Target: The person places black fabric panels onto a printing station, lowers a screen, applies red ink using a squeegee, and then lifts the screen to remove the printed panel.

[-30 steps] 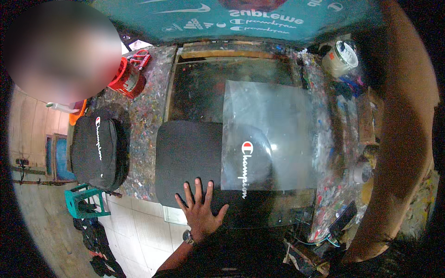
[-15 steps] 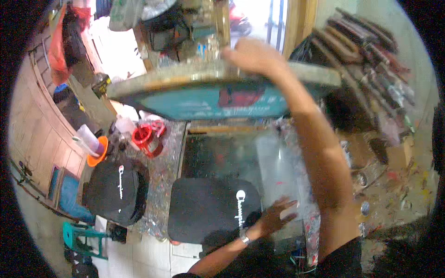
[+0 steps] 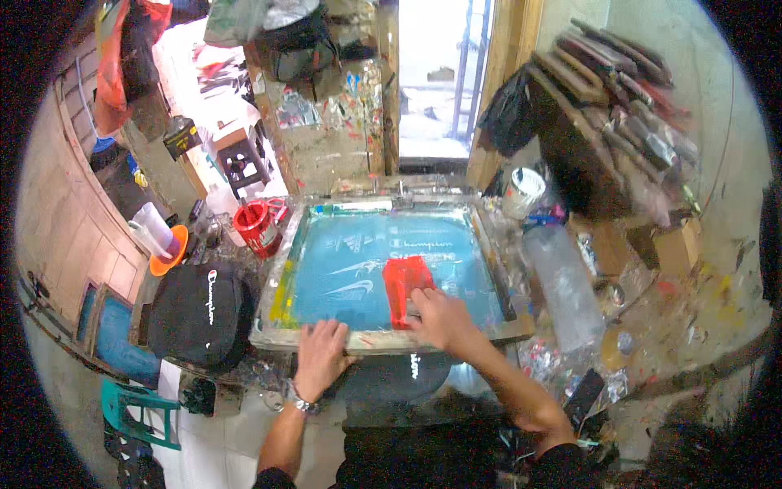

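Note:
A wooden screen printing frame (image 3: pixel 503 328) with blue mesh (image 3: pixel 326 261) lies flat on the worktable. Pale logo shapes show in the mesh, along with a red patch (image 3: pixel 407 277). My left hand (image 3: pixel 322 359) is closed over the frame's near rim, left of the middle, with the thumb in front. My right hand (image 3: pixel 440 320) is closed at the same rim farther right, its fingertips reaching over the red patch; what lies under them is partly hidden. Below the near rim shows part of a black fabric panel (image 3: pixel 383 376) with white lettering; the frame covers the rest.
At left sit a black bag (image 3: pixel 199 318), a red tub (image 3: pixel 257 228) and an orange dish (image 3: pixel 169 249) with a clear cup. A white tub (image 3: pixel 524 192) and a translucent sheet (image 3: pixel 562 281) are at right. A green stool (image 3: pixel 142 413) stands lower left.
The raised frame has come down flat over the black panel. My right hand moved toward me with its rim. My left hand left the panel's right side and took hold of the near rim.

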